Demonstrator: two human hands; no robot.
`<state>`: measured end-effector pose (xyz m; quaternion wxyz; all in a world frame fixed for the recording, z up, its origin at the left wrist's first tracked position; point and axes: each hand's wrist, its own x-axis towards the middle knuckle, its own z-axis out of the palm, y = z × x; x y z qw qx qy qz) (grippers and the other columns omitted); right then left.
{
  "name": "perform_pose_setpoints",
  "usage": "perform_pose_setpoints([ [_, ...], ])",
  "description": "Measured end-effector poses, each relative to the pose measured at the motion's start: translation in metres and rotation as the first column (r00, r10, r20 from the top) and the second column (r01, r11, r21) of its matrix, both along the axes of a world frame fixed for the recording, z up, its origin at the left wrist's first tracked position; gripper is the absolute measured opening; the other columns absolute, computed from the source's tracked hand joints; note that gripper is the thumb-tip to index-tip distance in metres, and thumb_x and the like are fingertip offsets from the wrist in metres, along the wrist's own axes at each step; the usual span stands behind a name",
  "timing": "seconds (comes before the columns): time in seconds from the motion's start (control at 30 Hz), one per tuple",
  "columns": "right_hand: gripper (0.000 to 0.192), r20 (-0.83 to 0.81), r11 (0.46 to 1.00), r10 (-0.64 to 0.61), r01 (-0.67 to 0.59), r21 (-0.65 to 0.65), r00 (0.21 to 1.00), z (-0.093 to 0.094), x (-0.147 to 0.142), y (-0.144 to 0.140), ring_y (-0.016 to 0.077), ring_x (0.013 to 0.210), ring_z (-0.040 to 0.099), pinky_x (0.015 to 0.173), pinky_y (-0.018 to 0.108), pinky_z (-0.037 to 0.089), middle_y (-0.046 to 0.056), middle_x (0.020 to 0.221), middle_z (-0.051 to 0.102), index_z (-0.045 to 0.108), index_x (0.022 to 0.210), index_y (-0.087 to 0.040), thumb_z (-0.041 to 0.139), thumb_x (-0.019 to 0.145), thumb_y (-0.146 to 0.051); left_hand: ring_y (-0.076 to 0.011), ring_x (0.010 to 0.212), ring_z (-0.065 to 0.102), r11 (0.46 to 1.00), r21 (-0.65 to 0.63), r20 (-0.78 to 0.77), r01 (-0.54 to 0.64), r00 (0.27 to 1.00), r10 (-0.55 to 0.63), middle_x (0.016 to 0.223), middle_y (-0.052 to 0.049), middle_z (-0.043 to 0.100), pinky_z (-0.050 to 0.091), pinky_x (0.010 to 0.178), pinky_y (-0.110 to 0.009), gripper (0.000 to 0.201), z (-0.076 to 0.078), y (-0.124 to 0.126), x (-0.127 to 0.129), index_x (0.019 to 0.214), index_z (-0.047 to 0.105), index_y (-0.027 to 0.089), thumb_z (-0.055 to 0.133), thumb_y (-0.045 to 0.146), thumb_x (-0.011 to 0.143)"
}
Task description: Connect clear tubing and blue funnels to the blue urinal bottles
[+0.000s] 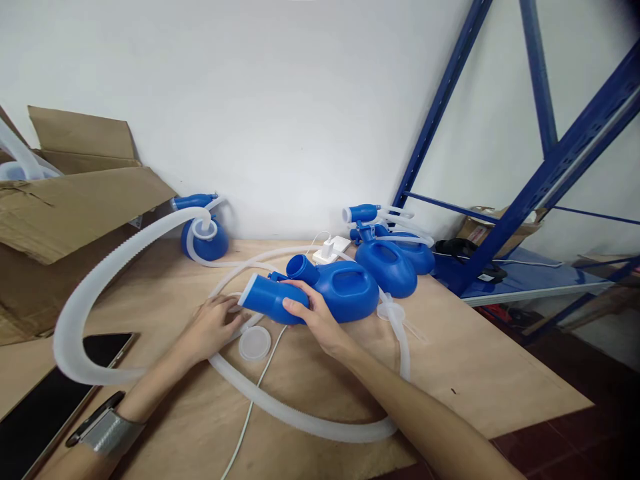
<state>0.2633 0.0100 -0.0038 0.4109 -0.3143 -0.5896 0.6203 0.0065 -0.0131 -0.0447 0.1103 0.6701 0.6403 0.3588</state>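
Observation:
My right hand (320, 320) is wrapped around a blue funnel-like cylinder (270, 298) with a white rim, holding it tilted with its wide end to the left. Just behind it lies a blue urinal bottle (345, 310) with a moulded handle and an uncapped neck. My left hand (215, 327) is by the white rim, its curled fingers closed on a translucent corrugated hose (300, 417); part of the grip is hidden. That hose loops widely over the table. A round clear lid (255, 343) lies flat between my hands.
A wooden table (450, 353) carries more blue bottles with hoses, one (205, 240) at back left, others (387, 267) at back right. An open cardboard box (75, 213) and a dark tablet (45, 407) are left. A white charger (326, 251), cable (245, 420) and blue rack (500, 240) also show.

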Motion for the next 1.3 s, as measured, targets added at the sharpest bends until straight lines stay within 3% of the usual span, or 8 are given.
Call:
perform_pose_setpoints([
  [0.27,0.062,-0.007,0.989,-0.042,0.041,-0.145,0.999,0.007,-0.003,-0.004,0.0198,0.077,0.076,0.055,0.025,0.049,0.006,0.114,0.075,0.061,0.136,-0.024,0.077,0.083,-0.05,-0.0372,0.095,0.073,0.998,-0.065,-0.071,0.007,0.997,-0.011,0.094,-0.012,0.08,0.053,0.092,-0.048,0.023,-0.003,0.001,-0.002,0.075,0.071,0.027,0.06,0.047,0.076],
  [0.43,0.064,0.004,0.985,0.007,-0.006,-0.17,1.0,0.006,-0.003,-0.003,0.019,0.078,0.077,0.056,0.025,0.05,0.006,0.12,0.075,0.058,0.141,-0.025,0.075,0.085,-0.05,-0.0386,0.126,0.063,0.995,0.026,-0.017,-0.092,0.996,0.093,0.133,-0.02,0.066,0.048,0.108,-0.051,0.037,0.002,0.0,-0.001,0.085,0.06,0.025,0.045,0.06,0.086],
  [0.5,0.063,0.055,0.991,-0.002,0.009,-0.133,0.998,0.001,-0.003,0.0,0.0215,0.088,0.077,0.065,0.029,0.056,0.007,0.131,0.071,0.059,0.139,-0.026,0.076,0.084,-0.053,-0.0383,0.128,0.062,0.988,0.036,0.059,-0.15,0.987,0.147,0.147,-0.021,0.057,0.047,0.108,-0.053,0.04,0.009,-0.003,0.001,0.093,0.056,0.024,0.04,0.061,0.09],
  [0.6,0.06,0.23,0.991,-0.076,0.049,0.122,0.97,-0.008,-0.003,0.003,0.0278,0.12,0.068,0.099,0.041,0.056,0.007,0.144,0.064,0.067,0.128,-0.025,0.083,0.077,-0.052,-0.036,0.119,0.067,0.978,0.02,0.218,-0.206,0.956,0.196,0.154,-0.018,0.054,0.053,0.099,-0.051,0.039,0.022,-0.01,0.009,0.096,0.052,0.024,0.042,0.062,0.092],
  [0.73,0.065,0.476,0.882,-0.165,-0.086,0.463,0.864,-0.014,0.0,-0.001,0.0311,0.136,0.059,0.117,0.052,0.043,0.007,0.146,0.063,0.061,0.139,-0.03,0.084,0.08,-0.046,-0.0352,0.114,0.069,0.971,0.064,0.295,-0.23,0.934,0.202,0.151,-0.014,0.058,0.055,0.078,-0.042,0.038,0.034,-0.021,0.023,0.098,0.051,0.025,0.044,0.062,0.093],
  [0.9,0.067,0.602,0.817,-0.14,-0.252,0.519,0.786,-0.014,0.0,-0.008,0.0328,0.139,0.056,0.113,0.055,0.046,0.009,0.154,0.057,0.051,0.149,-0.032,0.075,0.089,-0.051,-0.0375,0.118,0.067,0.967,0.19,0.269,-0.172,0.956,0.118,0.151,-0.017,0.056,0.056,0.069,-0.04,0.051,0.035,-0.028,0.035,0.12,0.053,0.023,0.048,0.064,0.092],
  [1.1,0.067,0.555,0.731,-0.331,-0.165,0.662,0.763,-0.007,0.002,-0.01,0.0338,0.127,0.065,0.106,0.05,0.051,0.008,0.143,0.066,0.059,0.142,-0.032,0.073,0.085,-0.064,-0.0349,0.117,0.067,0.974,0.227,0.207,-0.008,0.978,-0.04,0.142,-0.017,0.062,0.059,0.091,-0.048,0.059,0.05,-0.014,0.057,0.138,0.053,0.021,0.05,0.06,0.094],
  [1.3,0.037,0.315,0.48,-0.58,0.002,0.877,0.751,0.016,0.023,0.007,0.0304,0.121,0.06,0.107,0.046,0.047,0.011,0.118,0.075,0.073,0.123,-0.022,0.061,0.097,-0.047,-0.0329,0.126,0.063,0.952,0.248,0.106,0.18,0.972,-0.211,0.147,-0.017,0.061,0.049,0.109,-0.05,0.06,0.076,0.025,0.091,0.143,0.055,0.018,0.048,0.055,0.096],
])
